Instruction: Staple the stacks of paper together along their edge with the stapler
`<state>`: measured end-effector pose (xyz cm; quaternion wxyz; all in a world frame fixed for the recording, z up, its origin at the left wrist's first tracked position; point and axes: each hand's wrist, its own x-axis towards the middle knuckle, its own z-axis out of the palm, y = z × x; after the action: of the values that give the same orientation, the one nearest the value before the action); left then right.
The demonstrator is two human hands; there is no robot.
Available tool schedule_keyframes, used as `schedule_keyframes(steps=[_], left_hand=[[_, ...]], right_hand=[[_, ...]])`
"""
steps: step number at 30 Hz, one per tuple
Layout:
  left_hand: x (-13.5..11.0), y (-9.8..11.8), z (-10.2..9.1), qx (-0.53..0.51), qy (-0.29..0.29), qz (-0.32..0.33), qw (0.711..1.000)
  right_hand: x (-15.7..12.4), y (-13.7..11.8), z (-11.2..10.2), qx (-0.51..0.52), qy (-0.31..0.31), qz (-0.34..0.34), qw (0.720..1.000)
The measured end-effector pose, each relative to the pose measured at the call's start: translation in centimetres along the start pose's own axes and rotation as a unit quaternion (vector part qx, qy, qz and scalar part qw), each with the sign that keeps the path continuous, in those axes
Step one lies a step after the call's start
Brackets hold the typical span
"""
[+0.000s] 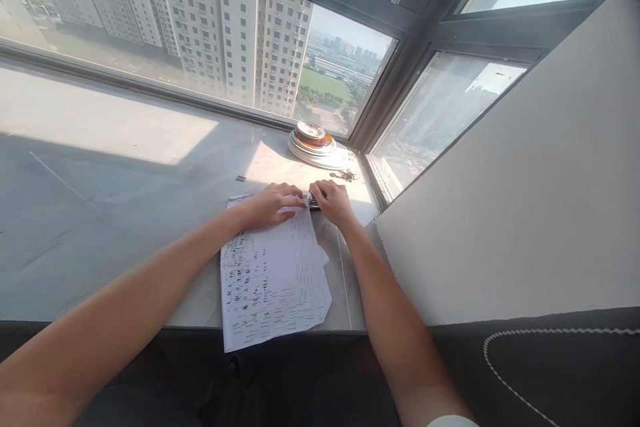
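A stack of paper sheets covered in handwriting and short dashes lies on the sill, its lower edge hanging past the front. My left hand rests on the upper part of the sheets, palm down and fingers stretched out. At the paper's upper right corner, my right hand is closed over a small black stapler, mostly covered by the fingers. The paper's edge meets the stapler; whether it sits inside the jaws I cannot tell. Two short dark strips, which look like staple strips, lie beyond my left hand.
A stack of round rolls or discs, white and orange, stands in the window corner. Beside it is a small dark tangled item. Dark window frames and a white wall bound the sill. A beaded cord hangs at lower right.
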<state>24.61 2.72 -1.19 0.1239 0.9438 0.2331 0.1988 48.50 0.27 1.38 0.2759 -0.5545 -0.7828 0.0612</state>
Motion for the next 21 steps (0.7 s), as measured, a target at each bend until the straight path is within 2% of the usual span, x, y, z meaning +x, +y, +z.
schedule_keyframes(steps=[8, 15, 21], left_hand=[[-0.11, -0.08, 0.28, 0.003, -0.036, 0.025, 0.999], [-0.13, -0.23, 0.56, -0.009, -0.043, 0.009, 0.999], [-0.15, -0.08, 0.64, -0.024, -0.078, -0.006, 0.997]], right_hand=[[0.04, 0.07, -0.01, 0.001, -0.004, -0.002, 1.000], [0.00, -0.20, -0.19, -0.002, -0.012, 0.002, 1.000], [0.05, -0.34, 0.34, -0.012, 0.004, 0.006, 1.000]])
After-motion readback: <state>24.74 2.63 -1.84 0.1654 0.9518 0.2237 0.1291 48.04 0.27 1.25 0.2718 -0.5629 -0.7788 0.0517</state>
